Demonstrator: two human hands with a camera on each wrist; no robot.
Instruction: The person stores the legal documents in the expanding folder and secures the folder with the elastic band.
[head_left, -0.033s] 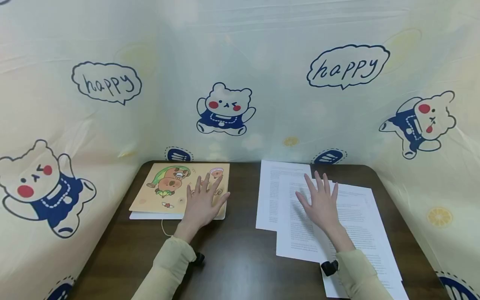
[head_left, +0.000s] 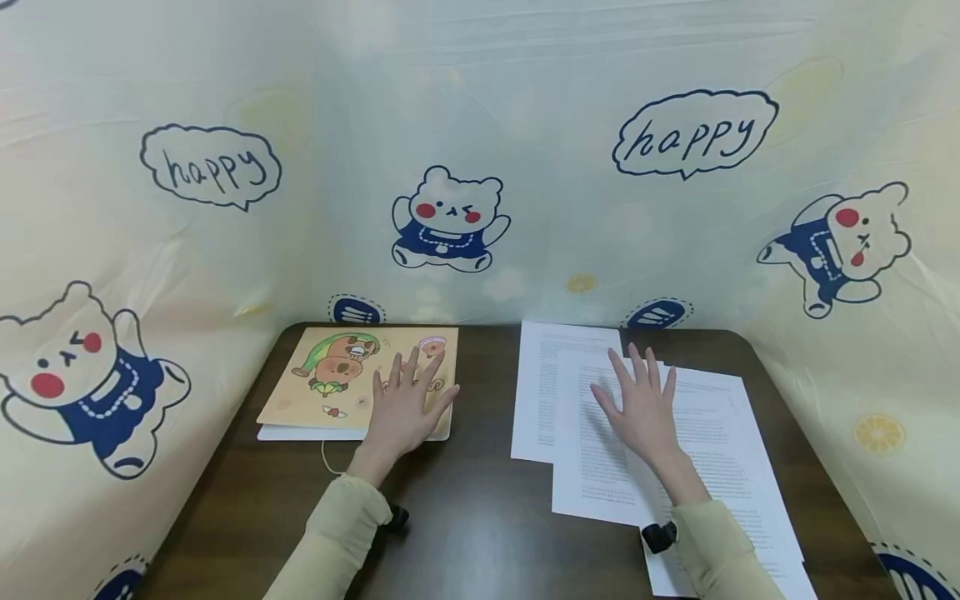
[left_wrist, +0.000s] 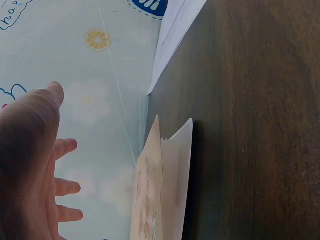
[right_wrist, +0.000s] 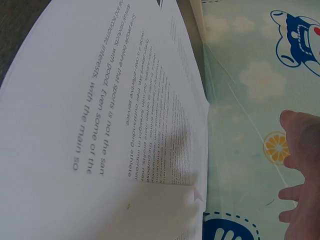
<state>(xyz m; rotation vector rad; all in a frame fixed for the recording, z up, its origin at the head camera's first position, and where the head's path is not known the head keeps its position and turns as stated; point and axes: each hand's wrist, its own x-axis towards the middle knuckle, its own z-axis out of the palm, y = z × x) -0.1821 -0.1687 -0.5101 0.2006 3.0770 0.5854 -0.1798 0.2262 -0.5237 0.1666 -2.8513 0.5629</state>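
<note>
L hand [head_left: 401,412] is held w/ fingers spread above the cartoon notebook [head_left: 330,404], which is set by the bench's [head_left: 480,525] far L corner, cover raised a bit; thin cord [head_left: 327,458] seen at its near edge. R hand [head_left: 643,412] is likewise held, fingers spread, over printed sheets [head_left: 592,475], overlapped from bench's far edge down twd its near R corner.

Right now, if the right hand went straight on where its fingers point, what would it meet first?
Most likely the printed backdrop behind the table: the right hand seems raised above the papers, pointing at the backdrop. Depth is hard to judge, though; a downward slant could meet the papers first.
</note>
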